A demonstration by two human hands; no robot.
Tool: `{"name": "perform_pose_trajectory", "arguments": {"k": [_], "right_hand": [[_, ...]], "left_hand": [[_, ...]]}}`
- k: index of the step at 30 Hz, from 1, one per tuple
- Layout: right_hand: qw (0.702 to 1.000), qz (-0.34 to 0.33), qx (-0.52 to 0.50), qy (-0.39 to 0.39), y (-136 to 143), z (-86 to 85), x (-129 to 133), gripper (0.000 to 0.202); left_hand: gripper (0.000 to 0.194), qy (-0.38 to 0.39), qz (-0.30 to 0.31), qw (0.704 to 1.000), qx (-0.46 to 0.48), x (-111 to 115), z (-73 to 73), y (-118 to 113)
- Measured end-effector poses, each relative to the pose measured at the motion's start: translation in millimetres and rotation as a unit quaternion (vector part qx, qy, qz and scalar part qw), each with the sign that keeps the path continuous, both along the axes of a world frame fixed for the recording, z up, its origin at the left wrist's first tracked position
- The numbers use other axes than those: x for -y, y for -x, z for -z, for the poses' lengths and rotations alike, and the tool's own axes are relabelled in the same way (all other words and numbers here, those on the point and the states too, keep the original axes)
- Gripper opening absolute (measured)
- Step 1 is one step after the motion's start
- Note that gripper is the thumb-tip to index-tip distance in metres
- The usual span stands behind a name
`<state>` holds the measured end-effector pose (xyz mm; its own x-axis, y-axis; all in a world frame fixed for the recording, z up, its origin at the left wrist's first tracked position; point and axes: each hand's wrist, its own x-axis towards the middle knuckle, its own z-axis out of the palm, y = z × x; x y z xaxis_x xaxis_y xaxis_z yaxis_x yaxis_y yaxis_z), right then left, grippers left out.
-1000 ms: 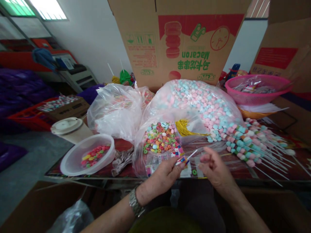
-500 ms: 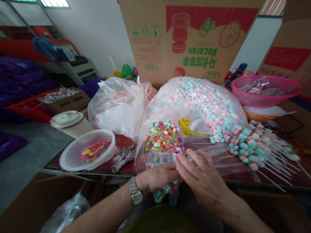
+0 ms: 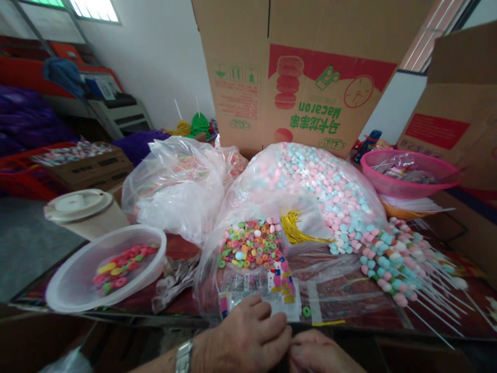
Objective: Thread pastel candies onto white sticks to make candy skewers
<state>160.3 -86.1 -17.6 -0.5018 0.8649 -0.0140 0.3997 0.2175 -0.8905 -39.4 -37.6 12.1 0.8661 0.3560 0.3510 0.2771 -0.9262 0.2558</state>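
At the table's front edge, my left hand (image 3: 246, 334) has its fingers curled in, a metal watch (image 3: 184, 357) on its wrist. My right hand (image 3: 322, 353) is closed beside it, partly cut off by the bottom of the view. What lies between the fingers is hidden. Just beyond the left hand are flat printed plastic bags (image 3: 282, 282). Behind them is a heap of colourful ring-shaped candies (image 3: 248, 246), with gold twist ties (image 3: 295, 233) to its right. A green ring candy (image 3: 306, 311) and a yellow strip (image 3: 329, 323) lie near the edge.
A large clear bag of pastel marshmallows (image 3: 306, 171) fills the middle. Marshmallow skewers (image 3: 392, 261) lie right, below a pink basket (image 3: 411, 189). Left are a clear bowl (image 3: 151, 274), a lidded cup (image 3: 91, 217) and another plastic bag (image 3: 174, 207). A cardboard box (image 3: 236, 31) stands behind.
My hands have moved down toward the bottom edge. The right fingers, outstretched before, are now curled. The printed bags are more exposed, and the view has tilted up.
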Motion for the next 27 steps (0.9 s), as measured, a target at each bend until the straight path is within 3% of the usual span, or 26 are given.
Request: {"name": "perform_pose_trajectory", "arguments": {"k": [2, 4, 5, 8, 11, 15, 21, 24, 27], "right_hand": [[0.997, 0.066, 0.024, 0.017, -14, -19.2, -35, 0.052], [0.972, 0.190, 0.126, -0.059, -33, -36.4, -83, 0.036], [0.949, 0.210, 0.216, -0.095, -41, -41.9, -109, 0.031], [0.942, 0.164, 0.289, -0.055, -51, -41.7, -176, 0.019], [0.944, 0.108, 0.312, 0.002, -43, -26.6, -208, 0.024], [0.945, 0.089, 0.313, 0.011, -42, -20.2, -216, 0.027], [0.956, 0.157, 0.237, -0.072, -63, -49.9, -210, 0.020], [0.958, 0.206, 0.171, -0.106, -58, -60.8, -178, 0.026], [0.975, 0.202, 0.074, -0.059, -34, -56.8, -123, 0.028]], "left_hand": [[0.019, 0.147, -0.088, 0.983, 0.068, 1, 10.1, 2], [0.025, 0.319, -0.184, 0.920, 0.135, 2, 20.9, 0], [0.027, 0.393, -0.225, 0.876, 0.166, 3, 25.7, -2], [0.029, 0.552, -0.288, 0.746, 0.236, 5, 35.9, -9], [0.031, 0.622, -0.302, 0.668, 0.276, 3, 40.3, -12], [0.031, 0.636, -0.320, 0.634, 0.302, -3, 39.5, -9], [0.024, 0.667, -0.325, 0.571, 0.351, -9, 29.1, -14], [0.024, 0.667, -0.337, 0.553, 0.368, -7, 25.7, -17], [0.022, 0.662, -0.346, 0.549, 0.375, -5, 23.8, -20]]}}
